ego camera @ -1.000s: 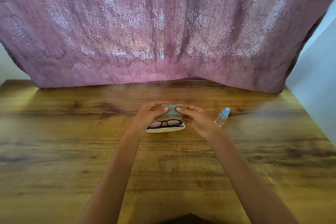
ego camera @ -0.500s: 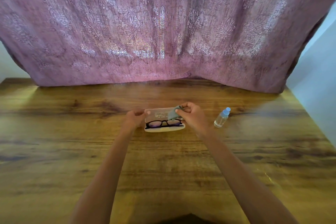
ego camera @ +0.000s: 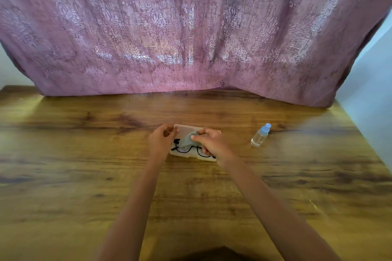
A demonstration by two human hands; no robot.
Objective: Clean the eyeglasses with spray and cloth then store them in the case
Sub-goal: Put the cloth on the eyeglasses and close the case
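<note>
Across the far edge, a pink patterned curtain (ego camera: 191, 27) draping onto a wooden table (ego camera: 84, 186), bare but for a small clear spray bottle (ego camera: 260, 135) well right of the work and in nobody's way. At mid-table, an open pale case (ego camera: 186, 129) with the black eyeglasses (ego camera: 186, 150) already inside: cleaning apparently done, cloth to tuck in and lid to shut. Over it, right hand (ego camera: 212, 144) pinched onto the grey-green cloth (ego camera: 187, 141) above the lenses, left hand (ego camera: 161, 140) curled at the lid's left edge, actual contact impossible to tell.
</note>
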